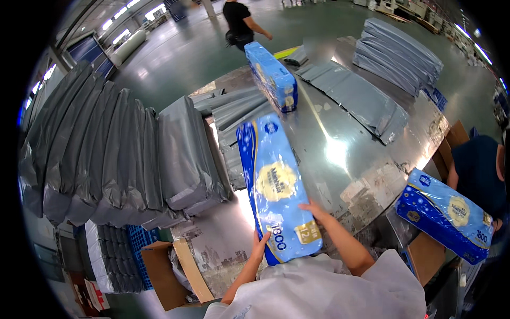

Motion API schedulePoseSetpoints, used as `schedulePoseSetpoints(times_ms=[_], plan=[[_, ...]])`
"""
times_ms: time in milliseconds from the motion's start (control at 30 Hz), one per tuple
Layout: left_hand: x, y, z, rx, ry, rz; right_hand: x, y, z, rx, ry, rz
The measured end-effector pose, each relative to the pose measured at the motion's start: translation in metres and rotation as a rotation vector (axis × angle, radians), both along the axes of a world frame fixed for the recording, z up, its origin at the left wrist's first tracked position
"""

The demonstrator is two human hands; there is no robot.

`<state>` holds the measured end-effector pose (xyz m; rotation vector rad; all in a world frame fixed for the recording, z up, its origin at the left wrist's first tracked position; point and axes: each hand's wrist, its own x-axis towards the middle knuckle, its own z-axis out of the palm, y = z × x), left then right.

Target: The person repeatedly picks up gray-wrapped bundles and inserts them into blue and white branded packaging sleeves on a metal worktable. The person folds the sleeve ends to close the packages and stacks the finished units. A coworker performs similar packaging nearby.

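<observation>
I've got the left hand point(259, 247) half-curled on the lower left edge of the blue pack point(276, 186), the right hand point(317, 212) half-curled on its right edge; grey bundles point(183, 154) crowd left, shiny tabletop point(319, 173) stretches beyond right, second pack point(276, 80) farther ahead.

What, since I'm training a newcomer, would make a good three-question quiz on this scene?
1. True or false: the left hand and right hand both touch the same blue pack.
2. What rests on the table beyond that pack: (a) a red bucket, (b) another blue pack, (c) a green bottle?
3. How many blue packs show in all?
Key: 1 true; 2 b; 3 three, the third pack being beside a co-worker.
</observation>
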<state>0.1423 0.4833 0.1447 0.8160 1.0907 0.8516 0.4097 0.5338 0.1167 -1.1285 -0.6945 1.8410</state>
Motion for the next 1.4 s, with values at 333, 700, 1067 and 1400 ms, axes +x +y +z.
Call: schedulePoseSetpoints(times_ms=[333, 700, 1067, 1400], plan=[[-0.027, 0.078, -0.020, -0.022, 0.007, 0.004, -0.026, 0.044, 0.002, 0.013, -0.144, 0.191], [-0.058, 0.239, -0.054, 0.022, 0.557, 0.061, -0.009, 0.159, -0.024, -0.036, -0.251, 0.341], [-0.056, 0.391, -0.128, 0.250, 1.102, 0.495, 0.057, 0.296, -0.064, 0.252, -0.981, -0.211], [-0.058, 0.356, -0.128, 0.192, 1.212, 0.048, -0.002, 0.289, -0.069, 0.112, -1.435, 0.149]])
